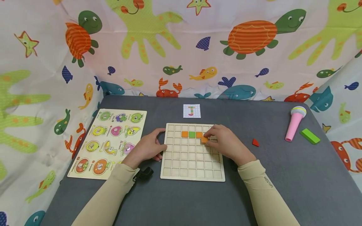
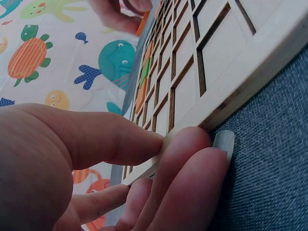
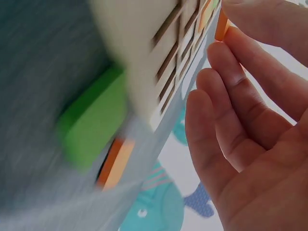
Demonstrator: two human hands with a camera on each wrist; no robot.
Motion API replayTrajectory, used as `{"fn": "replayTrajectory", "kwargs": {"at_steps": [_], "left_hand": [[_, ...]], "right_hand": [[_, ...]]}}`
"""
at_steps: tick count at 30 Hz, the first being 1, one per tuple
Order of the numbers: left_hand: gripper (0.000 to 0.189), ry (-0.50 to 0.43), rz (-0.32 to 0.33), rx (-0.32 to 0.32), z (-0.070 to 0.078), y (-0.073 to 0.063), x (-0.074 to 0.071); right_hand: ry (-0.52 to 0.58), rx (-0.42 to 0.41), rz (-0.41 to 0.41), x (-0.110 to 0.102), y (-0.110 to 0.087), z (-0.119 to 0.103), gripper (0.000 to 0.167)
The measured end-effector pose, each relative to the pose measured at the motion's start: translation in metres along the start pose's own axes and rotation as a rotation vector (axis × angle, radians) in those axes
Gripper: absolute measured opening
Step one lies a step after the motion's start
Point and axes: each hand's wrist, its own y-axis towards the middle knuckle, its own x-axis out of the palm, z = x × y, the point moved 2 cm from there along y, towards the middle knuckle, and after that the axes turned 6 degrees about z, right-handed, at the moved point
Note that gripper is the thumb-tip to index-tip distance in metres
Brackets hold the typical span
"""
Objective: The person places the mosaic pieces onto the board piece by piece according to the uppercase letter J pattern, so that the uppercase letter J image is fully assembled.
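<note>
A wooden grid board [image 1: 192, 163] lies on the grey table, with thin raised dividers. In its second row sit an orange tile [image 1: 184, 134], a green tile [image 1: 192, 134] and another orange tile [image 1: 199, 135]. My right hand [image 1: 227, 142] pinches a further orange tile [image 1: 204, 140] between thumb and fingertips, just below the row's right end. Its other fingers [image 3: 211, 115] show loosely bent in the right wrist view. Along the board's left edge rests my left hand [image 1: 148, 146], thumb [image 2: 144, 139] and index fingertip against the rim, other fingers [image 2: 192, 178] bent beside it.
Behind the board lies a small pattern card [image 1: 192, 111]. A fruit puzzle board [image 1: 113, 131] is at the left. To the right are a red wedge [image 1: 255, 142], a pink toy microphone [image 1: 294, 124] and a green block [image 1: 310, 136]. A printed curtain [image 1: 181, 47] encloses the table.
</note>
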Motion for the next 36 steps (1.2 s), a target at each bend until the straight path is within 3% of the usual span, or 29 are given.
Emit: {"fn": "replayTrajectory", "kwargs": {"at_steps": [10, 36], "left_hand": [[0.077, -0.009, 0.003, 0.003, 0.001, -0.001, -0.002], [0.078, -0.008, -0.001, -0.005, 0.002, -0.002, 0.0]], "right_hand": [[-0.001, -0.065, -0.017, 0.018, 0.02, -0.027, 0.022], [-0.055, -0.105, 0.026, 0.031, 0.019, -0.035, 0.012]]}}
